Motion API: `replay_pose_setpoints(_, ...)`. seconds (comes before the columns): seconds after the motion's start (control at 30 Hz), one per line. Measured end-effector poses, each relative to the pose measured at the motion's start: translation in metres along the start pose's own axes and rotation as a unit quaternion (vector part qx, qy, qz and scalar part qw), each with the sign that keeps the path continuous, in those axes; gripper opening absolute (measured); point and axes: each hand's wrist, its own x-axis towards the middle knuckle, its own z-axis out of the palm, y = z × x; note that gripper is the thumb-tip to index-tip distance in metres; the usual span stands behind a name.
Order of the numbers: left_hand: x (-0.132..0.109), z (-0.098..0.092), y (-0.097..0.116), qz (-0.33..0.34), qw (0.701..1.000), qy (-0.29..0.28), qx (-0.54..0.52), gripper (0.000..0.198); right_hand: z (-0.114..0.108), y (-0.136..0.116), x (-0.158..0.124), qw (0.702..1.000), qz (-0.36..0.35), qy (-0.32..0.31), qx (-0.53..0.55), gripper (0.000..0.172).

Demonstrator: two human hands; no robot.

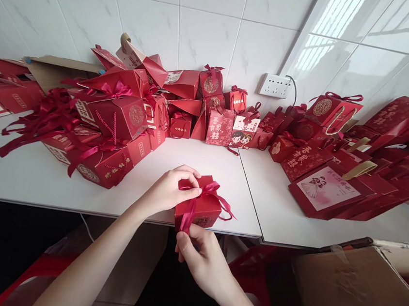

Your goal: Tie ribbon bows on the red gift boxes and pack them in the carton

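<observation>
A small red gift box (207,209) with a gold print on its side rests at the table's front edge. A dark pink ribbon (210,188) is looped on its top, and one tail hangs down the near side. My left hand (175,185) bends over the box's left and top, thumb and fingers pinched on the ribbon near the knot. In front of the box, my right hand (201,250) pinches the lower end of the ribbon tail between thumb and fingers. A twisted cord handle (225,217) sticks out on the box's right side.
Stacked red gift boxes (128,116) with ribbons stand at the left on the white table (160,160). More boxes line the tiled wall, below a socket strip (277,86). Red gift bags (327,190) lean at right. A cardboard box (351,290) stands at lower right.
</observation>
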Motion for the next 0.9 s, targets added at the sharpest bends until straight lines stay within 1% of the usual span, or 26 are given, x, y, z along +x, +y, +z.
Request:
replay_pose_setpoints(0.07, 0.000, 0.000, 0.000, -0.001, 1.000, -0.001, 0.001, 0.011, -0.008, 0.002, -0.001, 0.999, -0.006, -0.036, 0.014, 0.038)
replay_pose_setpoints(0.13, 0.001, -0.001, -0.001, 0.001, 1.000, -0.006, 0.003, 0.011, -0.022, 0.007, -0.003, 0.996, 0.005, -0.084, 0.037, 0.044)
replay_pose_setpoints(0.17, 0.001, -0.001, -0.001, 0.005, 1.000, -0.010, 0.005, 0.011, -0.032, 0.011, -0.004, 0.994, 0.022, -0.096, 0.052, 0.050)
replay_pose_setpoints(0.2, 0.001, -0.001, -0.002, 0.009, 1.000, -0.014, 0.007, 0.011, -0.042, 0.016, -0.005, 0.992, 0.043, -0.093, 0.070, 0.058)
replay_pose_setpoints(0.23, 0.001, -0.002, -0.002, 0.013, 1.000, -0.019, 0.009, 0.012, -0.052, 0.021, -0.006, 0.991, 0.066, -0.069, 0.090, 0.067)
replay_pose_setpoints(0.3, 0.002, -0.002, -0.003, 0.016, 1.000, -0.023, 0.013, 0.013, -0.069, 0.028, -0.004, 0.987, 0.092, 0.025, 0.127, 0.077)
replay_pose_setpoints(0.37, 0.002, -0.002, -0.003, 0.015, 1.000, -0.022, 0.016, 0.014, -0.079, 0.031, 0.002, 0.979, 0.091, 0.107, 0.148, 0.072)
replay_pose_setpoints(0.4, 0.002, -0.002, -0.003, 0.014, 1.000, -0.022, 0.018, 0.014, -0.080, 0.031, 0.005, 0.977, 0.084, 0.130, 0.148, 0.066)
replay_pose_setpoints(0.47, 0.002, -0.002, -0.002, 0.014, 0.999, -0.023, 0.020, 0.013, -0.078, 0.026, 0.011, 0.979, 0.060, 0.148, 0.129, 0.055)
replay_pose_setpoints(0.6, 0.002, -0.001, -0.002, 0.020, 1.000, -0.021, 0.010, 0.013, -0.068, 0.010, 0.008, 0.986, 0.013, 0.155, 0.058, 0.048)
replay_pose_setpoints(0.73, 0.003, -0.002, -0.004, 0.018, 1.000, -0.023, 0.000, 0.015, -0.061, 0.006, -0.007, 0.991, 0.033, 0.133, -0.008, 0.043)
replay_pose_setpoints(0.9, 0.006, -0.003, -0.004, 0.004, 0.999, -0.038, -0.006, 0.017, -0.059, 0.018, -0.018, 0.987, 0.057, 0.111, -0.101, 0.038)
